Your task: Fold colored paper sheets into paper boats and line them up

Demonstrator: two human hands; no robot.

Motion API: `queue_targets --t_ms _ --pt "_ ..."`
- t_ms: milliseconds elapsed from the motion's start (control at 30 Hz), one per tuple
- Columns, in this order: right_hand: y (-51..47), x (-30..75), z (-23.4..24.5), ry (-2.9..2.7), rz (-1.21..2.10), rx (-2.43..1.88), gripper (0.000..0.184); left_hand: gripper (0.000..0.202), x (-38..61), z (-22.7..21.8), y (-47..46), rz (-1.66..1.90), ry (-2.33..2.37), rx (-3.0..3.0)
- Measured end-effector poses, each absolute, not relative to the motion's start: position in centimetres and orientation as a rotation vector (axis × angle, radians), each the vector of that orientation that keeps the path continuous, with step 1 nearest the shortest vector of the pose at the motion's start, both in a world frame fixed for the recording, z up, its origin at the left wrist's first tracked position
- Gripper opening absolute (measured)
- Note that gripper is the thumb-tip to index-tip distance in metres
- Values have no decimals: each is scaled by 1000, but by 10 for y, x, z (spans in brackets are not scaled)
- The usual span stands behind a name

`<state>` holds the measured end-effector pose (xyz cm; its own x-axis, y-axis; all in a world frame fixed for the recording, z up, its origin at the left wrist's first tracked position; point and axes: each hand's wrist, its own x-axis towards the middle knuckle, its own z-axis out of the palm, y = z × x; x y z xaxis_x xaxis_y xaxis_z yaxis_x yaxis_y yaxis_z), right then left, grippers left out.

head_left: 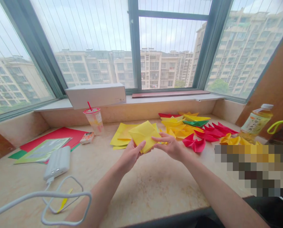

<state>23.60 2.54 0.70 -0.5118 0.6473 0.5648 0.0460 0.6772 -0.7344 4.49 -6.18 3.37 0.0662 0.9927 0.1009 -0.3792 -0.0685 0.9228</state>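
A folded yellow paper square (144, 134) is held up over the marble counter (151, 186). My left hand (131, 155) pinches its lower left edge, thumb on top. My right hand (171, 146) grips its right edge with curled fingers. Just behind the held piece lie flat yellow paper sheets (121, 134). To the right sit several folded paper shapes, yellow (173, 121), green (195, 123) and red (195, 142).
A white power bank (57, 162) with a looping cable (60, 196) lies at the left front. Red and green paper sheets (55, 139), a plastic cup with a red straw (94, 120), a white box (96, 95) and a drink bottle (256, 122) stand around.
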Motion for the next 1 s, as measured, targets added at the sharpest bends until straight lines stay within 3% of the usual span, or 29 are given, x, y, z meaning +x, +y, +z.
queue_targets --t_ms 233,500,767,900,1000 --pt "23 234 9 -1831 789 -685 35 56 45 34 -65 1375 714 946" --pt "19 234 20 -1743 811 -664 35 78 43 29 -59 1571 845 966" --pt "21 232 12 -1582 1029 -674 32 60 39 28 -54 1601 1053 1083" --pt "22 228 10 -1489 1212 -623 52 49 38 30 -54 1608 1096 1176" --pt "21 229 11 -1528 1182 -670 40 38 34 30 -54 1515 1167 1340"
